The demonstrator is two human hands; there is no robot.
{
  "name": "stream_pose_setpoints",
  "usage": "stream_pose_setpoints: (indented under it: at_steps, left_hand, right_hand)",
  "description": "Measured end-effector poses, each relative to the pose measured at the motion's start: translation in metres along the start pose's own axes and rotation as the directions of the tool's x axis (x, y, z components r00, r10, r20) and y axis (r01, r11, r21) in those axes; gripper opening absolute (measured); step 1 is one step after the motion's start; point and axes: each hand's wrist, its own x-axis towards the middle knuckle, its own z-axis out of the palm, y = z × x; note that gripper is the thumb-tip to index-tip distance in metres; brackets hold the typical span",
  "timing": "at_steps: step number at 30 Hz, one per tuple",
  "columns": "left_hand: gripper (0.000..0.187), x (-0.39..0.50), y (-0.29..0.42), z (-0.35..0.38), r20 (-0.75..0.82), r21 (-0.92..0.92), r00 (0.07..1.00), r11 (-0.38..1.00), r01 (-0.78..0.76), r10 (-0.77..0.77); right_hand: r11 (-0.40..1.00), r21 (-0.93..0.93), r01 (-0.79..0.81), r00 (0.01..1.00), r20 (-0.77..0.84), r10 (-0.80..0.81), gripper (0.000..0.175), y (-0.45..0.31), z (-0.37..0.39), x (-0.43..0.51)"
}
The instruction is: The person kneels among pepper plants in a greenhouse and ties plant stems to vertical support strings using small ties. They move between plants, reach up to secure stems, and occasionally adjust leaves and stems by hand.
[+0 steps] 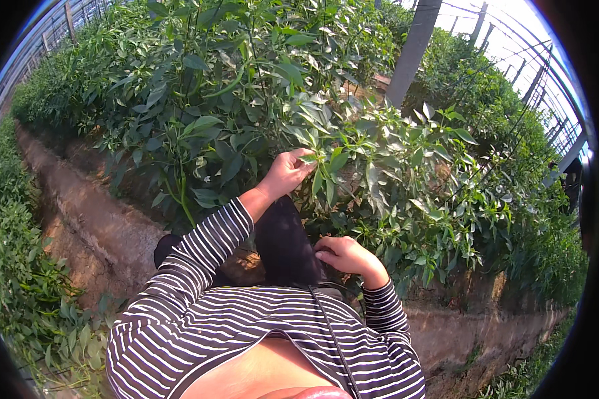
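Note:
My left hand [287,172] reaches forward into a pepper plant, thumb and fingertips pinching a leafy shoot [324,162] at its tip. Narrow green leaves spread out just beyond those fingers. Lower and to the right, my right hand [348,255] rests against a leg of my dark trousers [284,244]. Its fingers are loosely curled, the thumb a little apart, and nothing shows between them. Left of my left hand, a long green pepper [182,189] hangs among the leaves. Another slender pepper [229,85] hangs higher up in the foliage.
A slanting post [414,52] rises from the plants at the upper right. Thin strings [324,30] run up through the foliage. A bare dirt path [92,229] lies to the left, with more pepper plants [25,289] beyond it. Greenhouse framing [544,75] curves along the right.

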Motion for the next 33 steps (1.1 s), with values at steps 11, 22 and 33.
stream_pose_setpoints:
  at_steps: [11, 22, 33]
  left_hand:
    - [0.035, -0.058, -0.003, -0.018, 0.122, 0.637, 0.965, 0.727, -0.254, 0.231]
    - [0.021, -0.2, 0.044, -0.09, -0.187, 0.561, 0.948, 0.765, 0.318, -0.257]
    - [0.015, -0.421, 0.018, -0.102, -0.284, 0.305, 0.522, 0.44, 0.844, -0.804]
  right_hand:
    - [0.92, 0.168, 0.354, 0.935, -0.052, -0.35, 0.019, -0.07, -0.07, 0.021]
    - [0.913, 0.324, 0.247, 0.849, 0.382, -0.365, 0.021, -0.051, -0.018, 0.056]
    - [0.966, 0.046, 0.255, 0.771, 0.593, -0.232, 0.026, -0.045, 0.08, 0.097]
